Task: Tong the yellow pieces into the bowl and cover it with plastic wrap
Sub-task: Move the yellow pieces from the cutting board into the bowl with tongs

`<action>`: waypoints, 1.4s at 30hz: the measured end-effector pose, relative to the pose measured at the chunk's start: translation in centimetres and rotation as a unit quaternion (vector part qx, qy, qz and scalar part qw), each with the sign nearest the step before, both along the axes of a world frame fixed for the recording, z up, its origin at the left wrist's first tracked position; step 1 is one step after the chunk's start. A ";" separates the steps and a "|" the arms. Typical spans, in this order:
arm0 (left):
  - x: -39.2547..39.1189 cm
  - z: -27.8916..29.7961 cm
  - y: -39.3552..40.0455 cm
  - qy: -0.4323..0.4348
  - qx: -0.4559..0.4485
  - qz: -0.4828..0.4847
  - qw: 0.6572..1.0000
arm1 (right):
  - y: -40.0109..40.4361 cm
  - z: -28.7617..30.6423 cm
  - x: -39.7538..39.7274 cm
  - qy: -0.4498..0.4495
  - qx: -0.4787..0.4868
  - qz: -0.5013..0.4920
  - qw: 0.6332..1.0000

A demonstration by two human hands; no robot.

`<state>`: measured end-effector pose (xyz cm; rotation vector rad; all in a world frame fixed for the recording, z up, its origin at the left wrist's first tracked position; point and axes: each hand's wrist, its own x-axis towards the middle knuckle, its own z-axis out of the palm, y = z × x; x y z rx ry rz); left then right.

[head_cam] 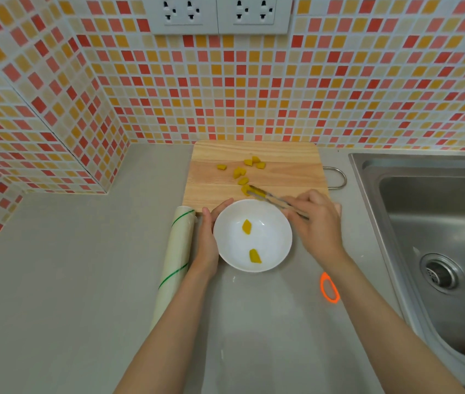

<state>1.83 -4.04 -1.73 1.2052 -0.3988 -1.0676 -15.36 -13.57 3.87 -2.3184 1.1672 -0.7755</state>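
Observation:
A white bowl [271, 220] sits on the grey counter just in front of a wooden cutting board [214, 186]. Two yellow pieces [247, 226] lie inside the bowl. Several more yellow pieces [239, 172] are scattered on the board. My left hand [208, 237] wraps the bowl's left rim. My right hand [318, 223] grips metal tongs [271, 198], whose tips close around a yellow piece [245, 189] on the board's near edge. A roll of plastic wrap [173, 265] lies to the left of the bowl.
A steel sink [438, 237] fills the right side, its edge close to my right forearm. An orange ring-shaped object [328, 288] lies on the counter under my right arm. Tiled walls close off the back and left; wall sockets [217, 12] sit high up.

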 end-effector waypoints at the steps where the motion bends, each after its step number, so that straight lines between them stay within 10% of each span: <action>1: 0.0 0.0 0.0 -0.001 -0.001 0.000 1.000 | 0.7 0.0 -0.7 0.009 0.002 0.019 1.000; 42: -0.1 -0.1 0.1 0.007 0.016 0.003 1.000 | -7.4 -3.6 6.0 0.160 0.045 0.035 0.986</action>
